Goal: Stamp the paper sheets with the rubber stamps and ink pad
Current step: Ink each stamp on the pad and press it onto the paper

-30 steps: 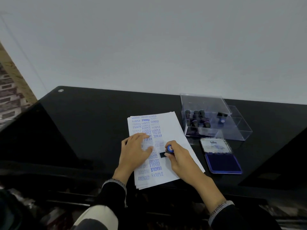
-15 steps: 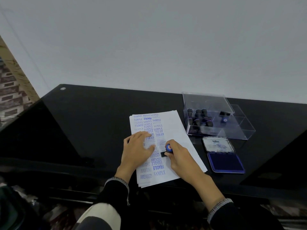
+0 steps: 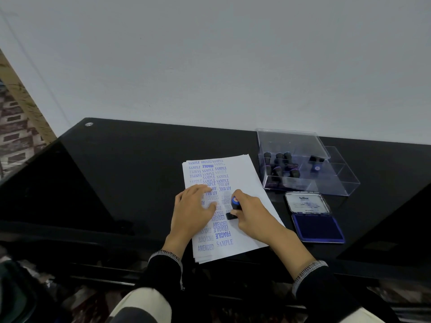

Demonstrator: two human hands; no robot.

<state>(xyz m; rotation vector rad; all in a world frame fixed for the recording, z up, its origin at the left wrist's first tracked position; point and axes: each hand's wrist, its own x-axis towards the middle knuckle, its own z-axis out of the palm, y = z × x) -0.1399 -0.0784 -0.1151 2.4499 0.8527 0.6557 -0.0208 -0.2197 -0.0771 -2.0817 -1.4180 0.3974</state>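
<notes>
Blue ink everywhere, and the stamp (image 3: 234,207) is on the paper sheets (image 3: 247,183) mid-press!

The right hand (image 3: 253,214) has its fingers curled tight round the stamp, planted near the middle of the top sheet, just right of the left hand (image 3: 192,212), which lies flat with fingers spread, pinning the stack. The ink pad (image 3: 317,226) sits open right of the sheets, the clear box (image 3: 305,166) of spare stamps behind it. The danger, I'd say: any rocking or sliding smears the print, and it could overlap neighbouring marks.
</notes>
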